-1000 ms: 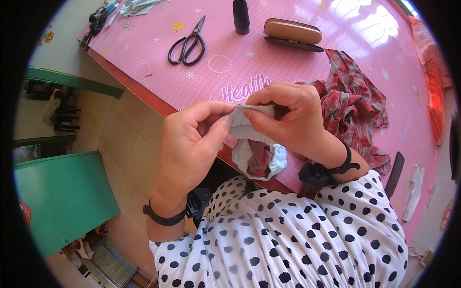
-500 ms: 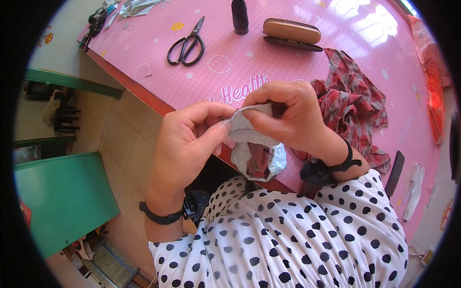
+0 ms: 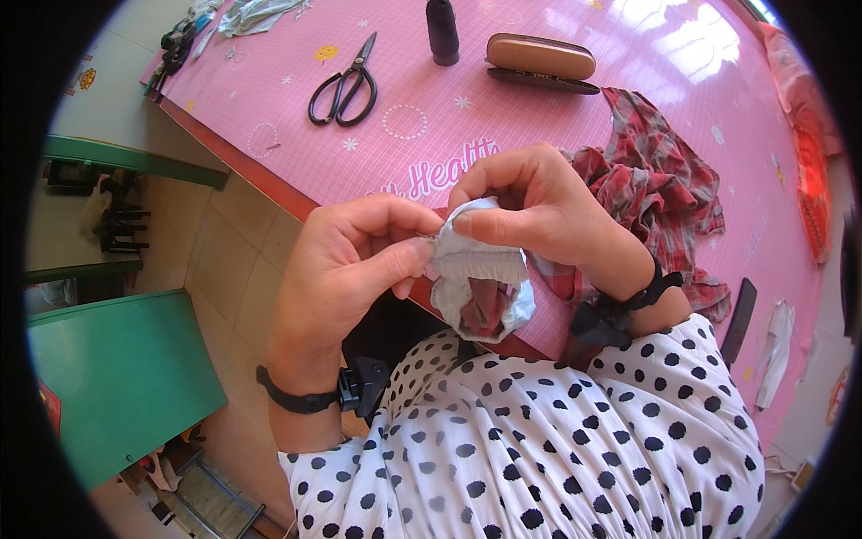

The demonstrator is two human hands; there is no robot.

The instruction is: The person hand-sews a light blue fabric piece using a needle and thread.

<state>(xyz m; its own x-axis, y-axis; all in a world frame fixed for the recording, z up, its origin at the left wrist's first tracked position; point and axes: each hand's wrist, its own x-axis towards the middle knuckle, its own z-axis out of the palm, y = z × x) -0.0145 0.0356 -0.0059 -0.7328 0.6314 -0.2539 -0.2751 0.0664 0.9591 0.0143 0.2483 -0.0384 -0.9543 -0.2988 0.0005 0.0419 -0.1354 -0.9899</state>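
Between my hands, at the near edge of the table, is a pale grey-white gathered fabric band (image 3: 483, 262), looped round like a cuff. Below the hands its lower loop hangs over the edge, with red plaid showing through it. My left hand (image 3: 346, 260) pinches the left end of the band between thumb and fingertips. With thumb and forefinger, my right hand (image 3: 539, 202) grips its folded upper edge, close to the left fingertips. Whether a needle or thread is in the fingers is too small to make out. A crumpled red-and-grey plaid cloth (image 3: 660, 193) lies right of my right hand.
On the pink patterned table (image 3: 269, 81) lie black-handled scissors (image 3: 346, 90), a dark thread cone (image 3: 442, 36) and an open brown glasses case (image 3: 541, 58). A black phone-like slab (image 3: 738, 319) and a white cloth strip (image 3: 775, 355) rest at right. A green cabinet (image 3: 126, 377) stands left.
My right thumb and fingers have shifted slightly on the band, whose upper edge is now folded over more. My left hand keeps its pinch. The view has moved slightly.
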